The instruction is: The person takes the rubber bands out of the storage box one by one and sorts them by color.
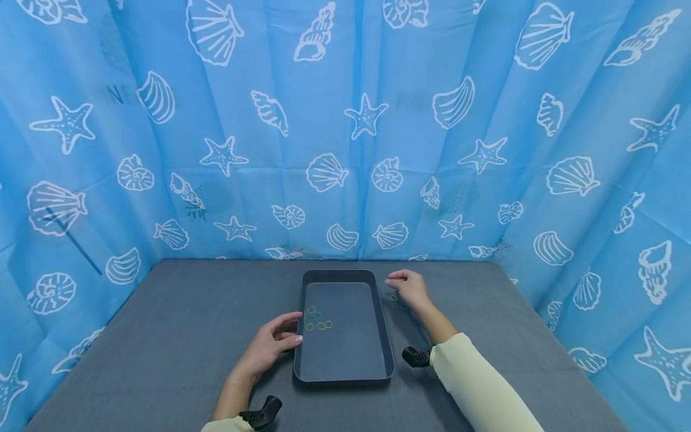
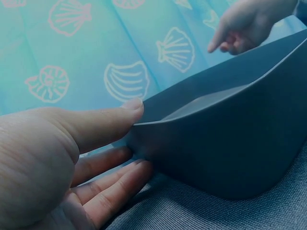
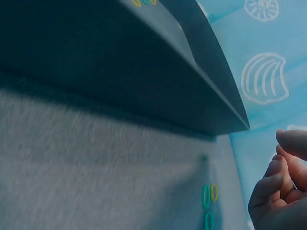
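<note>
A dark grey rectangular tray [image 1: 345,360] lies lengthwise before me. My left hand [image 1: 272,339] is at its left wall, the thumb [image 2: 127,112] at the rim and relaxed fingers [image 2: 117,189] lower against the outside. Several small yellow and green rings [image 1: 321,326] lie inside the tray, towards its left side. Beyond its right wall my right hand [image 1: 412,289] hovers with bent fingers, thumb and fingertips close together. No ring shows between them in the right wrist view. Near it on the table lie a yellow ring [image 3: 214,192] and two green rings [image 3: 206,196].
A grey cloth covers the table [image 1: 216,300]. Behind it and along both sides hangs a blue curtain [image 1: 345,144] with white shells and starfish. The tray's raised wall [image 3: 120,72] stands between the rings inside and those on the table. Black devices [image 1: 417,357] sit at both wrists.
</note>
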Available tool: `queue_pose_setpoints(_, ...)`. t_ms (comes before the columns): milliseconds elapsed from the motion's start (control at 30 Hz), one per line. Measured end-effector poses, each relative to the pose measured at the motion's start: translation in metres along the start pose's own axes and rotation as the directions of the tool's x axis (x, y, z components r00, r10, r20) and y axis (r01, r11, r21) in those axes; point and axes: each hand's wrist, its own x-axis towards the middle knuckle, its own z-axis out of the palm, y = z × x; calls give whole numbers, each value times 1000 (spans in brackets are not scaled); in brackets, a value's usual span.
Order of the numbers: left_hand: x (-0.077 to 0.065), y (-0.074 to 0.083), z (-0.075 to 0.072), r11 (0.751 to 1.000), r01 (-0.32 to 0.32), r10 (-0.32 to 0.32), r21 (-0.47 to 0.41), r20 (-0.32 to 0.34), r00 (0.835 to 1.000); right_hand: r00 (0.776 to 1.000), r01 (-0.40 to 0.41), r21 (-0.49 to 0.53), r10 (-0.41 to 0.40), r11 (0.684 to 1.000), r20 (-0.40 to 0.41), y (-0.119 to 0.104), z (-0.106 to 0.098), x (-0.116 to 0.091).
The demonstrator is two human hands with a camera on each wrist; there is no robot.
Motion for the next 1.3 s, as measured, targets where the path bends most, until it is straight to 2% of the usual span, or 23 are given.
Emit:
queue_pose_setpoints(200, 1, -2, -1, 1000, -5, 5, -7, 3, 1000, 1000, -17, 82, 15, 997, 21, -15, 14, 3)
queue_pose_setpoints(367, 0, -2, -1, 1000, -9, 9, -5, 2, 1000, 999, -27, 92, 24, 995, 28, -29, 27, 4)
queue_pose_setpoints(633, 1, -4, -1, 1000, -8, 8, -4, 11, 1000, 993, -44, 153, 27, 987, 114, -35, 49, 3)
queue_pose_setpoints(900, 1, -4, -1, 1000, -11, 11, -6, 5, 1000, 980, 28, 81, -43, 996, 193, -33, 69, 1)
queue_pose_setpoints(1067, 1, -3, -1, 1000, -9, 9, -6, -2, 1000, 953, 81, 57, -94, 995, 289, -35, 79, -3)
queue_pose_setpoints(1300, 3, -4, -2, 1000, -15, 15, 0, 7, 1000, 887, 165, 12, -153, 986, 435, -34, 89, -6)
